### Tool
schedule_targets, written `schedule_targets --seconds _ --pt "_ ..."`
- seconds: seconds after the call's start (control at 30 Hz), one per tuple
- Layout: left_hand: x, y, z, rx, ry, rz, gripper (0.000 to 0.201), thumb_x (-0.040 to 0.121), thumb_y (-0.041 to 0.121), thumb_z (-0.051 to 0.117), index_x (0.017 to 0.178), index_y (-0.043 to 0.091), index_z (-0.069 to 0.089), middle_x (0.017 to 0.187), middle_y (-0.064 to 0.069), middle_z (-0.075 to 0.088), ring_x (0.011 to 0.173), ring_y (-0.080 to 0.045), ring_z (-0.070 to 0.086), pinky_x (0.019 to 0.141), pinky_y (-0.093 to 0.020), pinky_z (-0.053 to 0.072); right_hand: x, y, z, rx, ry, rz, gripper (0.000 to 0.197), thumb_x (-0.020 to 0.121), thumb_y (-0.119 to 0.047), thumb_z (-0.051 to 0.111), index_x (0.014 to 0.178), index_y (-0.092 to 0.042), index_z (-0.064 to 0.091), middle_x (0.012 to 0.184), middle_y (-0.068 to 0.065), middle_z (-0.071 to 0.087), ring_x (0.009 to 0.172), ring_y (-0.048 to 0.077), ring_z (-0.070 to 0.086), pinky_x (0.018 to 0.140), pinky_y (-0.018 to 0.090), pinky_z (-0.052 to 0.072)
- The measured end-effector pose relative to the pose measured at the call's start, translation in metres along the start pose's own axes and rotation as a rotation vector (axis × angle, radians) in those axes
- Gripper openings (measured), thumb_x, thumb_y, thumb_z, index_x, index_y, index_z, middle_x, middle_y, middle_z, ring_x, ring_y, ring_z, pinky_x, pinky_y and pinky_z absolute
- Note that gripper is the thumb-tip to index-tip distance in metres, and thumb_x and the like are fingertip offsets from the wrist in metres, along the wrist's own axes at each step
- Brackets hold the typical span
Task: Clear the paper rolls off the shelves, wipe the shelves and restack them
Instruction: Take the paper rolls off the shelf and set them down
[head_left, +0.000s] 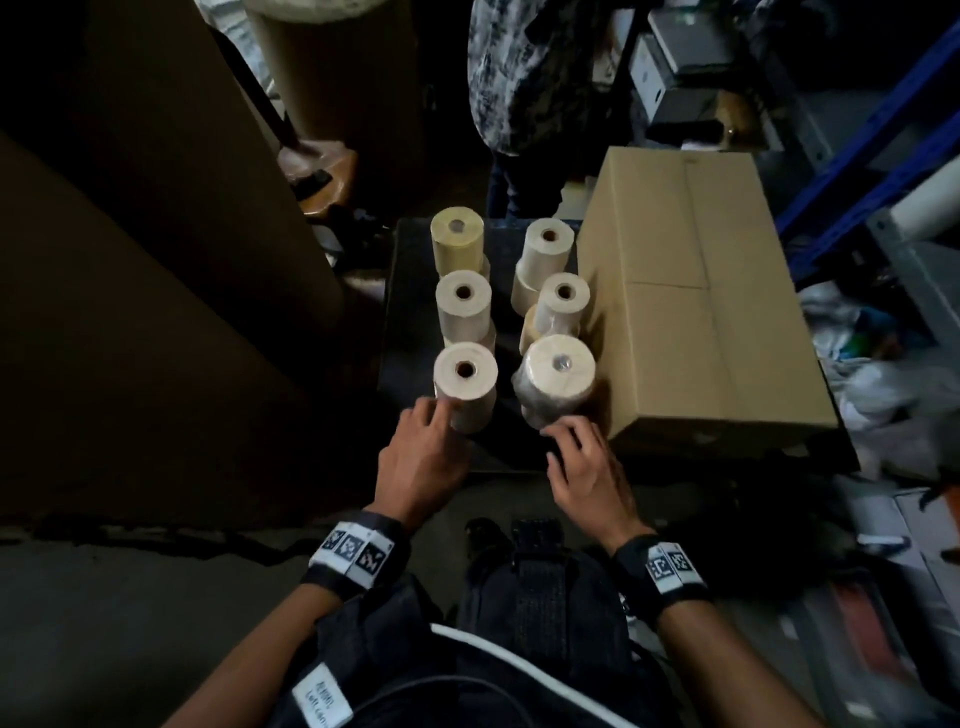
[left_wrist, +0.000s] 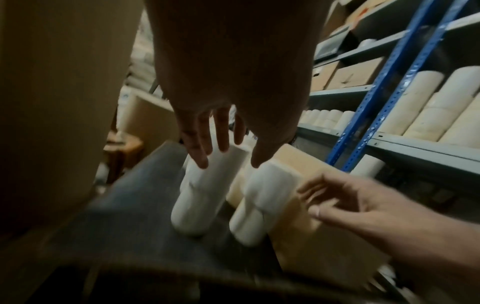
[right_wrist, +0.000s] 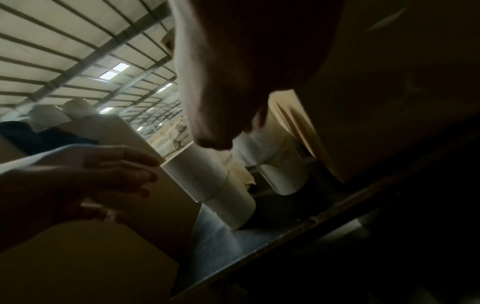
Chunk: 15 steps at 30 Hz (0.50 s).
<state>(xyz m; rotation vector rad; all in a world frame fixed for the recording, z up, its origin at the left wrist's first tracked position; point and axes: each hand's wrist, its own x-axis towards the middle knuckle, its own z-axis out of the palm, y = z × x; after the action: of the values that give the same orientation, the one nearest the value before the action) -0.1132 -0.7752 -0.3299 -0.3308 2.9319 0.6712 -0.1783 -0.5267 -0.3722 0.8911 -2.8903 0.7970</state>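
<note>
Several stacks of cream paper rolls stand upright in two rows on a dark platform (head_left: 410, 291). My left hand (head_left: 426, 431) reaches the front left stack (head_left: 465, 384) with spread, straight fingers (left_wrist: 200, 148) at its side, gripping nothing. The same stack (left_wrist: 202, 189) is blurred in the left wrist view. My right hand (head_left: 571, 447) hovers with loosely bent fingers at the base of the front right stack (head_left: 558, 374), which is wrapped in clear film. I cannot tell whether either hand touches its stack. Metal shelves (left_wrist: 420, 148) on the right hold more rolls (left_wrist: 441, 107).
A closed cardboard box (head_left: 711, 291) lies on the platform right beside the right row. Large brown rolls (head_left: 156, 234) rise at the left. A blue shelf upright (left_wrist: 384, 86) stands behind the box. A person in a patterned garment (head_left: 524, 67) stands beyond the platform. Clutter covers the floor at the right.
</note>
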Motion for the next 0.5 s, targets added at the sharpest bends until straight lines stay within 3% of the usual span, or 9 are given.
schedule_targets --seconds 0.1,0.23,0.37,0.5 --pt "-0.036 -0.006 0.033 -0.011 -0.133 -0.011 0.049 0.09 0.048 0.064 0.132 0.029 0.049 0.123 0.001 0.051 0.116 -0.027 0.054 0.075 -0.05 0.058 -0.043 0.016 0.011 0.102 -0.211 0.177 0.031 0.094 -0.018 0.066 0.124 -0.021 0.06 0.121 -0.003 0.05 0.106 0.021 0.059 0.093 0.043 0.054" --pt "-0.07 -0.005 0.076 -0.012 -0.322 -0.037 0.048 0.09 0.049 0.065 0.131 0.027 0.052 0.126 -0.002 0.054 0.118 -0.031 0.058 0.086 -0.049 0.056 -0.103 0.032 0.01 0.103 -0.441 0.409 0.03 0.098 -0.029 0.067 0.126 -0.027 0.057 0.117 -0.008 0.048 0.109 0.02 0.058 0.094 0.045 0.051" --pt "-0.09 0.013 0.1 0.001 -0.413 0.014 0.05 0.092 0.049 0.066 0.134 0.025 0.053 0.128 -0.004 0.057 0.119 -0.032 0.061 0.091 -0.049 0.056 -0.166 0.047 -0.005 0.081 -0.491 0.524 0.032 0.098 -0.03 0.067 0.128 -0.024 0.057 0.121 -0.004 0.049 0.113 0.02 0.056 0.097 0.043 0.049" --pt "-0.09 0.049 0.105 0.013 -0.426 0.12 0.047 0.092 0.046 0.066 0.132 0.025 0.055 0.128 -0.004 0.059 0.118 -0.031 0.061 0.091 -0.046 0.056 -0.209 0.063 -0.029 0.074 -0.414 0.623 0.029 0.099 -0.029 0.067 0.127 -0.023 0.059 0.119 -0.003 0.05 0.112 0.021 0.057 0.097 0.042 0.049"
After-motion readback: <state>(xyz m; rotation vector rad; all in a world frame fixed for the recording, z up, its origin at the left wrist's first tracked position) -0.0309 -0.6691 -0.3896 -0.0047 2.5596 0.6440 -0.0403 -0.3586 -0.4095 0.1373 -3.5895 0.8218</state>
